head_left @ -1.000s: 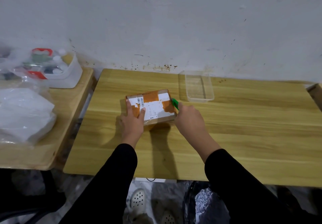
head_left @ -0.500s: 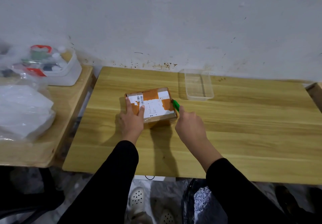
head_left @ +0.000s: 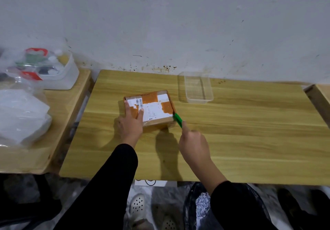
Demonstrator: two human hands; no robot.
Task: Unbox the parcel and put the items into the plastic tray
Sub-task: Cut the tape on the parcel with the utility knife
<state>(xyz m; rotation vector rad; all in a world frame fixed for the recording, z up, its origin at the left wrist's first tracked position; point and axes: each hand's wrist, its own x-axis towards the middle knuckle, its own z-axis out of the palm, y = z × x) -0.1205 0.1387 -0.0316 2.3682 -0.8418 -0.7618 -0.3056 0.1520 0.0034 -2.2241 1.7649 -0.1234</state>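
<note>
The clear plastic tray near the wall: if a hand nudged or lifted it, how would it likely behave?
The clear rectangular plastic tray looks thin-walled and holds nothing, so it is probably very light and would likely skid across the smooth wooden table at a slight nudge. Low and flat-bottomed, it seems unlikely to tip. Its thin walls may flex if pinched.

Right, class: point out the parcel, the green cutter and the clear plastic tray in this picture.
parcel point(head_left: 153, 109): head view, on the white label on its top face.
green cutter point(head_left: 177, 119): head view, on the green body above the right hand.
plastic tray point(head_left: 199, 101): head view, on its near rim.
</note>
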